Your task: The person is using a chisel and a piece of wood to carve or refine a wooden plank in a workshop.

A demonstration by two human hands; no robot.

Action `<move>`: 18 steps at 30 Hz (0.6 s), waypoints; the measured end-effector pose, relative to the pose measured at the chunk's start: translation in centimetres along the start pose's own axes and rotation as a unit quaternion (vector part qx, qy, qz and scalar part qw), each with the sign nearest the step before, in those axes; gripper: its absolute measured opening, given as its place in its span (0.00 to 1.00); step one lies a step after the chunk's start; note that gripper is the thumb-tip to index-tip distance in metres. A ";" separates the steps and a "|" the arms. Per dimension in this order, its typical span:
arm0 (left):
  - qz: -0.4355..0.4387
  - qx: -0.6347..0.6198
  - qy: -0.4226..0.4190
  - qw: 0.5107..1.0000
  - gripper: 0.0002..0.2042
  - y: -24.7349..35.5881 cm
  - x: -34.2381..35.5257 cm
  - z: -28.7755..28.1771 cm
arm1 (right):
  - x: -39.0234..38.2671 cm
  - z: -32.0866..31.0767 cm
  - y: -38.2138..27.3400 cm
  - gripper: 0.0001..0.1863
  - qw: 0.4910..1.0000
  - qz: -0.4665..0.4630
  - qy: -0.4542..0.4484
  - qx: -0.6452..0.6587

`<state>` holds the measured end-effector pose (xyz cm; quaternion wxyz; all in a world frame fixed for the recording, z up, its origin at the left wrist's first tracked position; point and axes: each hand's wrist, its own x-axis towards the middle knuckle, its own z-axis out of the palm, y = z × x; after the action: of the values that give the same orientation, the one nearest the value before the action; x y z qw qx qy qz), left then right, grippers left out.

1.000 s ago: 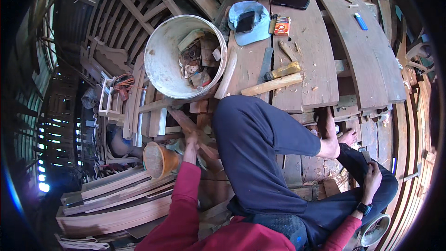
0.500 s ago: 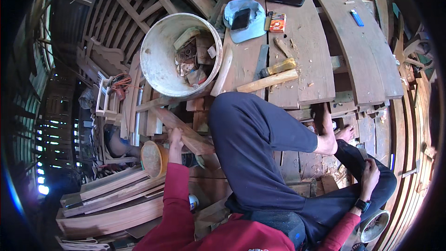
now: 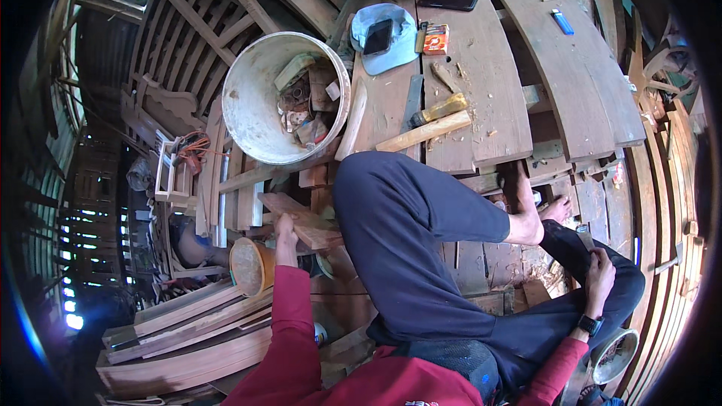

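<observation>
My left hand [image 3: 286,233] is closed on the edge of a short reddish wooden board [image 3: 307,224], which lies tilted beside my raised left knee. Below that hand stands a yellowish bucket [image 3: 247,266] with a pale, dusty top. My right hand [image 3: 601,277], a dark watch at its wrist, rests over my bent right leg. Its fingers pinch a small flat greyish piece [image 3: 586,239], perhaps a blade; its exact kind is too small to tell.
A large white bucket [image 3: 235,98] with scraps stands ahead. On the plank bench [image 3: 496,124] lie a yellow-handled chisel [image 3: 440,110], a wood strip [image 3: 425,132], a blue cap [image 3: 406,53], phones [image 3: 449,1] and a blue lighter [image 3: 562,22]. Stacked boards [image 3: 188,361] lie at left.
The board in my left hand has turned slightly, its far end shifting. My right hand has hardly moved with its small piece. The whole view has shifted a little.
</observation>
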<state>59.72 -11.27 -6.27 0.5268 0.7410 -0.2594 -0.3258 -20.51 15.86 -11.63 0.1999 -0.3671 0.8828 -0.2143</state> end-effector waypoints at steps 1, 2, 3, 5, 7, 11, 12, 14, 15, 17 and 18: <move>0.044 -0.011 -0.019 0.999 0.11 -0.2 0.3 -0.5 | 0.2 0.2 0.2 0.10 1.000 -0.010 0.008 0.007; -0.010 -0.008 -0.011 1.000 0.11 0.5 -6.8 8.8 | -0.8 -1.3 1.4 0.10 0.999 0.018 0.019 -0.035; -0.002 -0.006 -0.005 1.000 0.11 1.4 -6.7 8.0 | -0.8 -1.7 0.6 0.11 0.999 0.030 0.003 -0.029; -0.038 -0.004 -0.027 0.999 0.11 1.3 -4.3 4.8 | -0.4 -1.3 -0.2 0.11 0.999 0.034 -0.016 -0.016; -0.071 -0.002 -0.044 0.997 0.11 1.1 -1.9 0.5 | 0.4 0.1 -0.3 0.10 1.000 -0.021 0.000 -0.021; -0.085 -0.012 -0.082 0.993 0.13 0.7 -4.2 -3.0 | 0.4 0.1 -0.8 0.10 1.000 0.001 -0.004 -0.009; -0.067 -0.018 -0.098 0.993 0.16 0.9 -5.7 -2.1 | -0.1 -0.5 -0.3 0.10 1.000 0.016 -0.006 -0.020; -0.055 -0.011 -0.098 0.994 0.16 3.5 -10.8 3.0 | -1.1 -1.5 0.8 0.11 0.998 0.052 -0.001 -0.038; -0.028 -0.011 -0.075 0.997 0.16 4.8 -12.4 4.3 | -1.4 -1.8 0.6 0.10 0.998 0.053 -0.001 -0.044; -0.029 0.011 -0.049 0.998 0.16 6.2 -7.0 -3.4 | -0.5 -1.1 -1.1 0.10 1.000 0.024 -0.007 -0.020; 0.054 -0.011 -0.056 0.997 0.16 6.4 -6.1 -6.1 | -0.3 -1.0 -1.3 0.10 1.000 0.015 -0.008 -0.011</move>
<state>60.04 -5.12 2.55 0.5362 0.7008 -0.3243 -0.3409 -20.10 15.44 -10.06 0.2056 -0.3578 0.8890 -0.1985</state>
